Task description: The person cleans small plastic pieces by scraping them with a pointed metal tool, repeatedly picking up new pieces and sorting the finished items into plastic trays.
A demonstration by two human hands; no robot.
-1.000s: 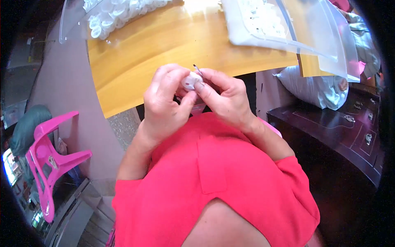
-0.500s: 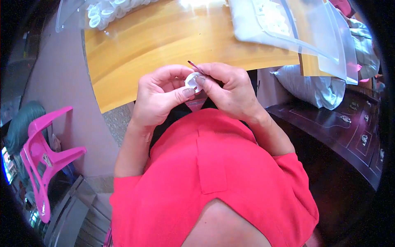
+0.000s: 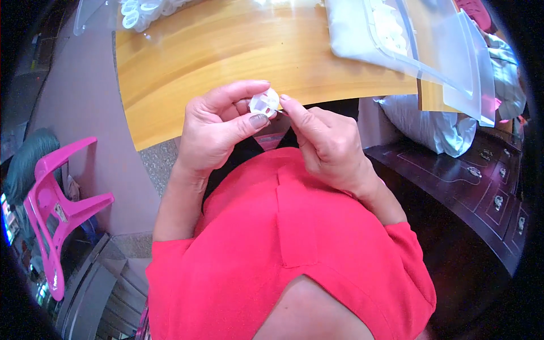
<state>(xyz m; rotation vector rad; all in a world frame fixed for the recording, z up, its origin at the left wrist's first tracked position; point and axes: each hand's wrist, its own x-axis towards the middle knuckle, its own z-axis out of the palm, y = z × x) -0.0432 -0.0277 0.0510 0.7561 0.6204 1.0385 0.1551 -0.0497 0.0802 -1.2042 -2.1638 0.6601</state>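
Between the thumb and fingertips of my left hand [image 3: 212,127] is a small, round white plastic piece [image 3: 263,102] with slots in its face. It is held just off the near edge of the wooden table [image 3: 226,56]. My right hand [image 3: 334,141] is closed on a thin, dark, slender tool [image 3: 281,111], mostly hidden by the fingers. The tool's tip meets the right lower rim of the plastic piece; whether it goes into a slot I cannot tell.
A translucent bin [image 3: 354,48] with white pieces stands at the table's right. Several clear round parts [image 3: 131,17] lie in a clear container at the far left. A pink plastic stool [image 3: 54,204], a pale sack [image 3: 436,124] and a dark drawer cabinet [image 3: 453,170] flank the table.
My right hand has turned and drawn back to the right, its fingers off the piece's face. The tool's end now points left at the rim instead of up and away.
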